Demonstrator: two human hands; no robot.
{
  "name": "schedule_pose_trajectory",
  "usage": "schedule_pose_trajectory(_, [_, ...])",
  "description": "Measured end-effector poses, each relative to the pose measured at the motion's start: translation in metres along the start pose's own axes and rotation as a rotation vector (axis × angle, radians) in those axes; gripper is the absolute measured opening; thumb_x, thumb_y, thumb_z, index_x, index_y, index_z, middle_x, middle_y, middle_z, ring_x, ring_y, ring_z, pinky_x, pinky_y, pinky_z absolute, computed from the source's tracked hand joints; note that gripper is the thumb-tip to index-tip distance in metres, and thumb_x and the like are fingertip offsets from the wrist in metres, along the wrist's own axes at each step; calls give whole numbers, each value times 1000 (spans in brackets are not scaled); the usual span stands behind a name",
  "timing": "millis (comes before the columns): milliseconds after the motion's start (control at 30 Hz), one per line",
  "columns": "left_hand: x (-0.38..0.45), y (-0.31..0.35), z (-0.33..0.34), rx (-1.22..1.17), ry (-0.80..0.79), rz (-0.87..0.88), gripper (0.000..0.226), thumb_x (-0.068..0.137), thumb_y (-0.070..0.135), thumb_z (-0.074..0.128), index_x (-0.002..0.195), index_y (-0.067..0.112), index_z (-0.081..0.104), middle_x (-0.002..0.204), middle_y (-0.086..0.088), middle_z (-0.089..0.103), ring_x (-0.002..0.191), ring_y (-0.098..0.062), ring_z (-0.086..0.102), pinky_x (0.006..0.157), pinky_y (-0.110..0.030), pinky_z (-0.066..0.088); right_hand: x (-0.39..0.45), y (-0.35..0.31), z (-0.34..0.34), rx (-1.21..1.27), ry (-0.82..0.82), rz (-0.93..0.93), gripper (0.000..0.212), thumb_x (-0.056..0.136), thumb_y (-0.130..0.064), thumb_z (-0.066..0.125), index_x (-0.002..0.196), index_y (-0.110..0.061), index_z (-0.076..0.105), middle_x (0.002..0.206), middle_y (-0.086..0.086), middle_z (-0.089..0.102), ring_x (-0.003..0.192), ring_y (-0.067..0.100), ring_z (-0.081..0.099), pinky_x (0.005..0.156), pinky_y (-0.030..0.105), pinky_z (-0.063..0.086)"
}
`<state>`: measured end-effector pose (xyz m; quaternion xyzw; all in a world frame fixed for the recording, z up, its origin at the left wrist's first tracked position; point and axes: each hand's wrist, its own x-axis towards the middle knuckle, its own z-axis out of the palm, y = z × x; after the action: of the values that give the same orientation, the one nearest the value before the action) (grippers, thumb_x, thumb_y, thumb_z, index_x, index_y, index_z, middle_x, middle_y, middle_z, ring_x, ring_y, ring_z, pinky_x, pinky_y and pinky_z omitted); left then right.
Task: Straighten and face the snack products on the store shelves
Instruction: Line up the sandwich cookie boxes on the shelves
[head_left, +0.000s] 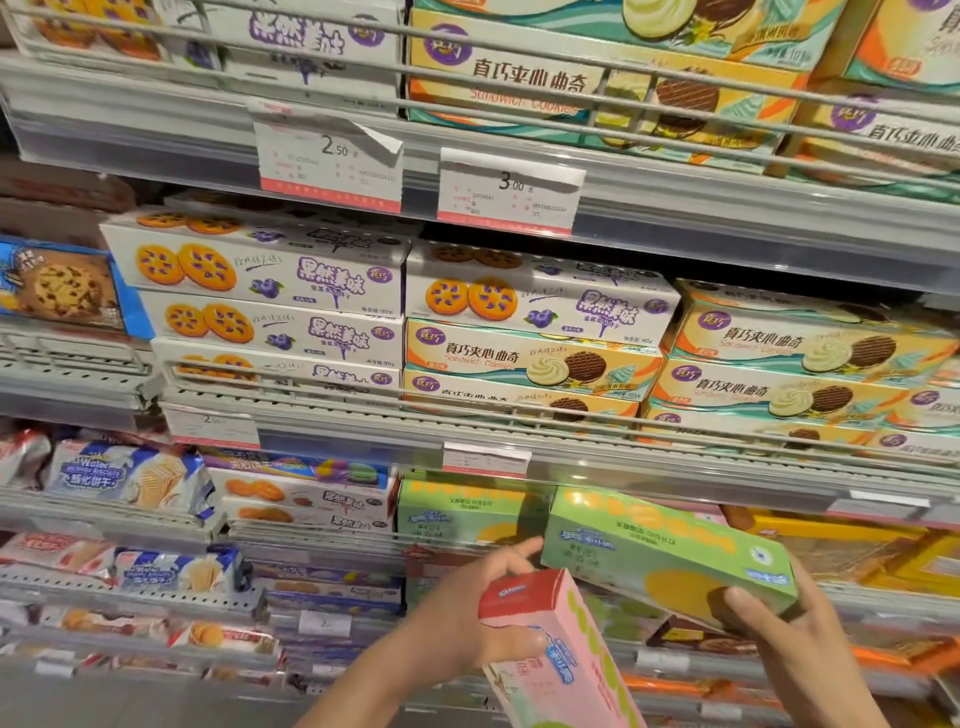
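My left hand (470, 605) grips a pink and red cookie box (556, 654) that stands on end, tilted, in front of the lower shelf. My right hand (779, 618) holds a green cookie box (660, 551) by its right end, with the thumb on its front. That box is tilted down to the right, and its print is upside down. Another green box (457, 512) of the same kind lies on the shelf just left of it, behind the wire rail.
White blueberry cookie boxes (270, 280) and yellow sandwich cookie boxes (530, 358) are stacked on the shelf above, behind a wire rail (519, 415). Price tags (509, 192) hang on the shelf edges. Wafer bags (130, 475) fill the left shelves. Orange boxes (857, 551) lie at right.
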<state>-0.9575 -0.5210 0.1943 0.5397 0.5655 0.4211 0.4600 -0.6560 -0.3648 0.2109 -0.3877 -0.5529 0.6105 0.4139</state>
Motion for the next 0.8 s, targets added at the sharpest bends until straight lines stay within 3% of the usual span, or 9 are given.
schedule_pose_trajectory(67, [2,9,4,81,-28,47,35,79,39,84,105,40,61,155,40,26,121,5,58,93,-30,54,-1,7,-6,77,6,33,51,81,12,57,129,-6,59,100,16,72,74,19,70,63,24,59])
schedule_pose_trajectory(133, [4,13,6,241,-12,119,37,78,47,83,107,40,60,157,39,18,134,17,37,104,-31,46,-4,14,-11,122,27,54,47,90,19,46,130,-3,56,95,14,71,69,17,69,61,23,58])
schedule_pose_trajectory(200, [8,11,4,441,16,144,44,76,53,80,109,37,57,160,38,7,135,23,13,111,-30,32,-8,17,-16,159,56,58,48,93,20,42,130,-4,57,104,18,68,73,17,71,65,24,59])
schedule_pose_trajectory(333, [16,1,-7,763,88,100,54,76,65,71,116,35,52,165,27,-4,149,3,-4,122,-32,10,-10,20,-25,174,113,57,49,94,18,43,136,-4,54,102,17,69,73,16,70,65,23,59])
schedule_pose_trajectory(433, [25,-4,-14,913,89,55,58,80,65,68,123,33,50,167,19,-4,153,-8,-6,124,-37,4,-10,16,-25,183,148,66,49,94,19,42,136,-4,54,101,11,75,80,18,73,71,23,60])
schedule_pose_trajectory(600, [37,-16,-11,1044,31,48,70,83,72,58,137,29,44,169,13,-4,155,-13,-9,125,-43,-11,-9,20,-27,242,176,81,53,86,11,52,136,-6,55,112,17,71,86,24,73,70,28,61])
schedule_pose_trajectory(700, [36,-27,-12,1074,23,104,76,81,77,54,137,27,48,169,15,0,156,-13,-7,124,-40,-14,-4,26,-31,260,215,98,60,81,6,57,139,-7,54,127,23,66,107,35,69,90,39,59])
schedule_pose_trajectory(800, [31,-33,-19,1029,5,133,69,77,78,55,128,31,52,167,22,3,155,-6,-6,123,-33,-16,-2,29,-31,270,216,95,58,82,8,55,138,-7,55,128,23,66,106,31,70,91,38,58])
